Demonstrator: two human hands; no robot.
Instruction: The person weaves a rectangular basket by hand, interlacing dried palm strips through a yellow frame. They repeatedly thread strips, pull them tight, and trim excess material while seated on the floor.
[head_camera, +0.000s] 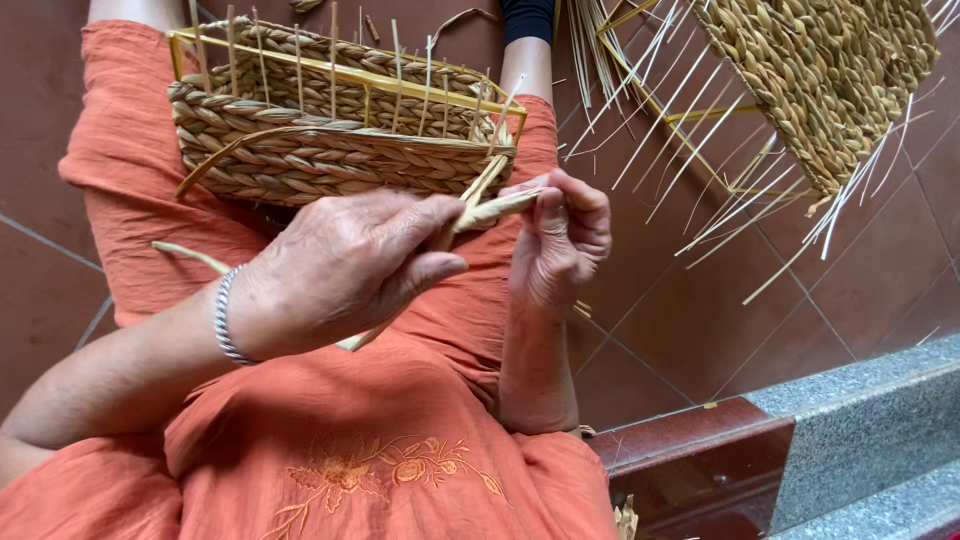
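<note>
Twisting a straw strand (497, 209) between both hands: left hand (345, 268) pinches it closed near the middle, right hand (560, 240) closed on its tip, just below the basket (330, 130) on the lap. Risk, as I judge it: a loose pinch lets the twist unwind, or over-twisting cracks the dry fibre. Strand's long axis runs lower-left to upper-right, tip pointing right toward the right hand.

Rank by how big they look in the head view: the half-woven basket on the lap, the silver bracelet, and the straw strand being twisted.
1. Half-woven basket, largest by far.
2. Straw strand; partly hidden by the hands.
3. Silver bracelet; similar to the strand, so their order is unsure.
</note>
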